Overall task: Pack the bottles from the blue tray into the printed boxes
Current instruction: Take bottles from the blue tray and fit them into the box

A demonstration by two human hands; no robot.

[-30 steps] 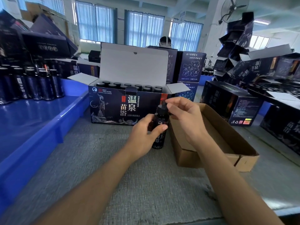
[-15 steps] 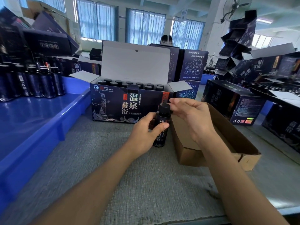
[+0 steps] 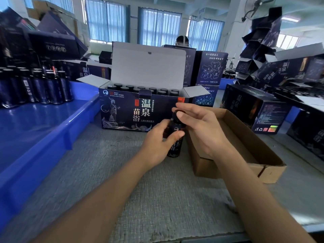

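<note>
A dark bottle stands upright on the grey table just in front of the open printed box. My left hand grips the bottle's body from the left. My right hand pinches its black cap between thumb and fingers. Several black bottle caps show in rows inside the box, under its raised white lid. The blue tray lies at the left, with several dark bottles standing at its far end.
An open brown cardboard box sits right beside the bottle, under my right forearm. More printed boxes crowd the right side and the back. A person sits behind the open box. Grey table surface stretches toward me.
My right hand's fingers have shifted around the cap, and my thumb now covers its front. The bottle and my left hand stay in the same place.
</note>
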